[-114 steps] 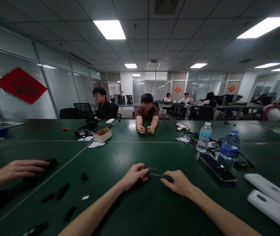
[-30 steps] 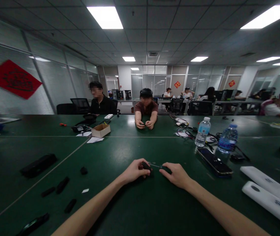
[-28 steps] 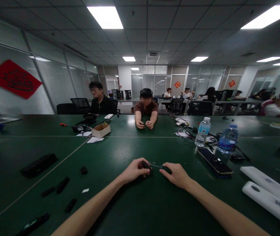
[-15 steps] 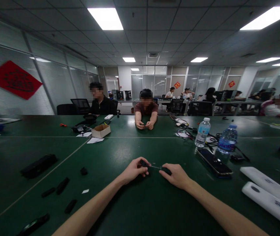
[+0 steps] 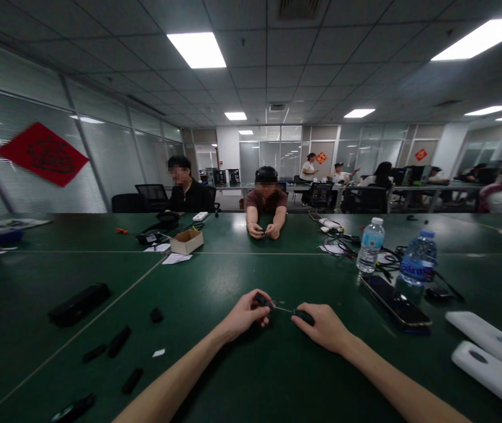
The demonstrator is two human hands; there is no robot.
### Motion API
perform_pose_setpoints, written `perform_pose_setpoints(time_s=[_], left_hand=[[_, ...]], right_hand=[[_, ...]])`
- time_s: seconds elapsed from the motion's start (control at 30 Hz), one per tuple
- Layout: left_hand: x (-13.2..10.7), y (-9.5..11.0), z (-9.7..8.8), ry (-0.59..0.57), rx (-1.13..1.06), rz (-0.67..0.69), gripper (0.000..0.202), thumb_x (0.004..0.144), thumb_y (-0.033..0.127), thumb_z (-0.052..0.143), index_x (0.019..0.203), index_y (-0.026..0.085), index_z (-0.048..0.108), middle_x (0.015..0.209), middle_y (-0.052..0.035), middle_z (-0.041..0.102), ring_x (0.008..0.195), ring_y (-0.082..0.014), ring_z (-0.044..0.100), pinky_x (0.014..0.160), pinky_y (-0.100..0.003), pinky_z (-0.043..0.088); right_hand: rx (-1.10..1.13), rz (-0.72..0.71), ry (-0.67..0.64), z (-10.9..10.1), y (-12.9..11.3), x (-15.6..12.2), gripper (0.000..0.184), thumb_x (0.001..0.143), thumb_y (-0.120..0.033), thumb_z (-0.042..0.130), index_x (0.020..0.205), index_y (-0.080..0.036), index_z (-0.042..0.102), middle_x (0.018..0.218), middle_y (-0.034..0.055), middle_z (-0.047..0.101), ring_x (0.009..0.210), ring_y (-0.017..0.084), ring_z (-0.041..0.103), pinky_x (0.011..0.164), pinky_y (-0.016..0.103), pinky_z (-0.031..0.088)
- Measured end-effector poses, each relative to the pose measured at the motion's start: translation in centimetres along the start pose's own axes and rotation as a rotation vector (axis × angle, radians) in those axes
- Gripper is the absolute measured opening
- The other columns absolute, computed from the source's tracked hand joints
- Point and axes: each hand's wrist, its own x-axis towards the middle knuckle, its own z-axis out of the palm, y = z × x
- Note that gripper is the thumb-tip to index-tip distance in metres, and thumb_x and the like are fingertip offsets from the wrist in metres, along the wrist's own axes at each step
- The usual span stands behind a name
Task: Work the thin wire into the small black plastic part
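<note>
My left hand point(image 5: 244, 317) pinches a small black plastic part point(image 5: 263, 301) between thumb and fingers. My right hand point(image 5: 324, 328) grips a second black part point(image 5: 304, 317). A thin metal wire point(image 5: 283, 309) spans the gap between the two parts, and the hands stay apart on either side of it. Both hands hover just over the dark green table point(image 5: 216, 376). What the parts are is too small to tell. Their undersides are hidden by my fingers.
To the left lie a black case point(image 5: 79, 304) and several black pieces, such as one point(image 5: 119, 342). A phone point(image 5: 396, 309), water bottles point(image 5: 417, 260) and white bars point(image 5: 489, 376) lie right. A co-worker's hands point(image 5: 260, 231) work across the table.
Both hands keep their hold on the black parts and wire. The whole view has shifted slightly. A co-worker's hand that rested on the black case at left in the oldest frame has gone.
</note>
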Motion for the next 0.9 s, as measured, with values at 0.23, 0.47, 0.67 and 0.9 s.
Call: perform_pose_setpoints(time_s=[0.23, 0.47, 0.67, 0.9], left_hand=[[-0.13, 0.29, 0.08, 0.009, 0.006, 0.000, 0.038, 0.078, 0.036, 0.069, 0.106, 0.015, 0.054, 0.092, -0.0073, 0.065, 0.063, -0.0121, 0.060, 0.058, -0.026, 0.049], [-0.26, 0.80, 0.13, 0.003, 0.031, -0.007, 0.040, 0.080, 0.040, 0.066, 0.107, 0.014, 0.053, 0.091, -0.0078, 0.065, 0.062, -0.0113, 0.058, 0.057, -0.025, 0.048], [-0.01, 0.39, 0.08, 0.002, 0.022, -0.006, 0.043, 0.081, 0.045, 0.064, 0.110, 0.015, 0.053, 0.088, -0.0062, 0.065, 0.059, -0.0108, 0.057, 0.054, -0.024, 0.046], [0.09, 0.48, 0.23, -0.018, 0.018, -0.010, 0.042, 0.083, 0.045, 0.061, 0.110, 0.013, 0.056, 0.084, -0.0053, 0.064, 0.057, -0.0095, 0.055, 0.053, -0.022, 0.044]], right_hand=[[0.019, 0.004, -0.019, 0.07, 0.05, 0.05, 0.031, 0.095, -0.046, 0.047, 0.100, -0.021, 0.065, 0.086, 0.0021, 0.067, 0.071, 0.016, 0.062, 0.065, 0.026, 0.047], [0.042, -0.002, -0.054, -0.05, 0.05, 0.09, 0.031, 0.095, -0.046, 0.045, 0.101, -0.022, 0.064, 0.087, 0.0015, 0.067, 0.072, 0.016, 0.063, 0.066, 0.026, 0.048], [0.006, -0.006, -0.036, -0.25, -0.30, 0.13, 0.029, 0.095, -0.045, 0.046, 0.097, -0.022, 0.065, 0.083, 0.0013, 0.067, 0.070, 0.016, 0.063, 0.067, 0.027, 0.047], [-0.001, -0.024, -0.019, -0.08, -0.01, 0.06, 0.027, 0.095, -0.043, 0.047, 0.096, -0.022, 0.065, 0.081, 0.0012, 0.067, 0.069, 0.016, 0.062, 0.067, 0.027, 0.046]])
